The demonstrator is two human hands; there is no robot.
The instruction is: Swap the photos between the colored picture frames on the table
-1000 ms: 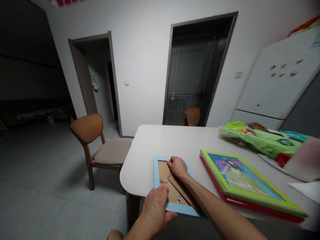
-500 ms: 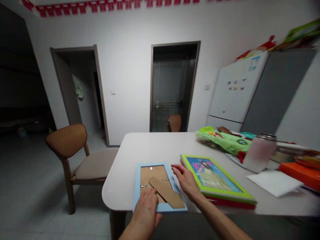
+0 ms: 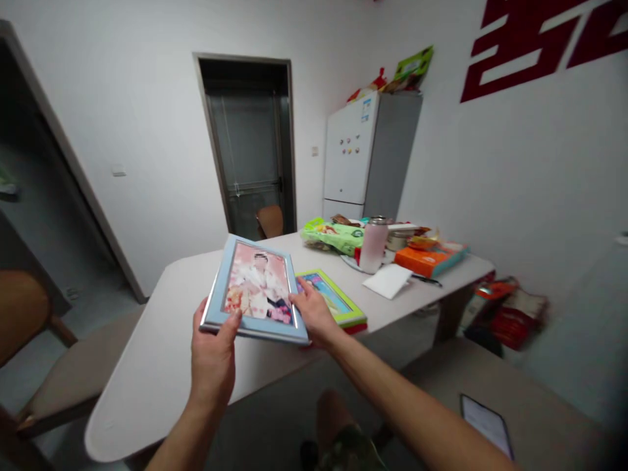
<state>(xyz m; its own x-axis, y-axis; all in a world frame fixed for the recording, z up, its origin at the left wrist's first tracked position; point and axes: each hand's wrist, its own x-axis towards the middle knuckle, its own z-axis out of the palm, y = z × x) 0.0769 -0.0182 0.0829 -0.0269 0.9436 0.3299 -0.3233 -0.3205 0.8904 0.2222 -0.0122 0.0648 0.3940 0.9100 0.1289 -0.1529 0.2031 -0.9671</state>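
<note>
A light blue picture frame [image 3: 222, 288] is raised above the white table, tilted, with its pink photo facing up toward me. My left hand [image 3: 214, 347] grips its near left corner, thumb on the front edge. On the right edge, my right hand [image 3: 314, 311] holds the same frame, its thumb over the border. Just behind and to the right, a lime green picture frame [image 3: 353, 314] lies on the table on top of something red, partly covered by the blue frame and my right hand. The back of the blue frame is hidden.
On the white table [image 3: 161, 340] stand a pink bottle [image 3: 373, 245], a green package [image 3: 333, 237], a folded white paper [image 3: 387, 281], a pen [image 3: 426, 280] and an orange box [image 3: 426, 260]. A chair [image 3: 83, 353] is at left; a phone [image 3: 485, 422] lies on a seat at right.
The blue frame, face down on the table before, is now lifted and turned picture side up. My right hand has taken hold of it. The view has swung right.
</note>
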